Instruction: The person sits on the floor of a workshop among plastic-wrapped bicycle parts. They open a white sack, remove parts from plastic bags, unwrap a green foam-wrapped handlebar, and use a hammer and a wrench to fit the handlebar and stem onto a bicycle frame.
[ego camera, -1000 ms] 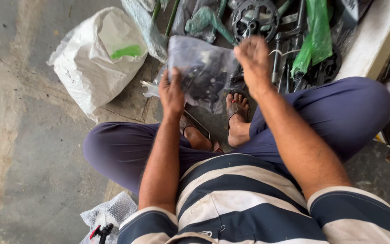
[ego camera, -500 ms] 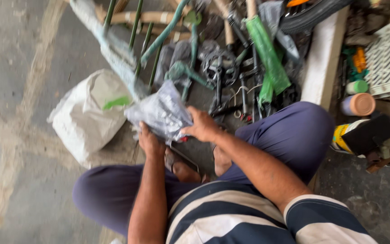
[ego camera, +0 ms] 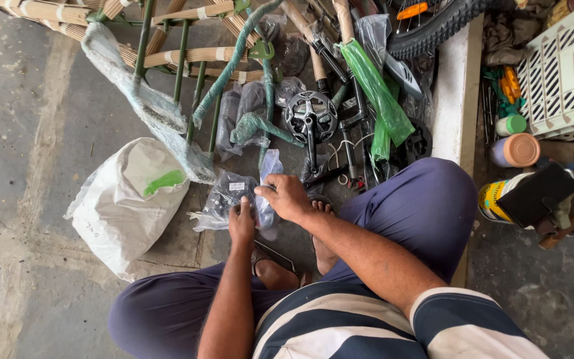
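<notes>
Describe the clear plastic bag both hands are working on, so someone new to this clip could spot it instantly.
Start at the big white sack on the concrete floor, left of the seated person's knees. Just right of it, the left hand and right hand grip a clear plastic bag holding dark parts. Unlike the green-wrapped parts beyond, it is transparent and is the only one held.

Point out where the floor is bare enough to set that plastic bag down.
Bare concrete floor lies left of the white sack, and more below it, beside the person's knee. Ahead of the left hand and right hand, holding the clear plastic bag, wrapped bicycle parts crowd the ground.
</notes>
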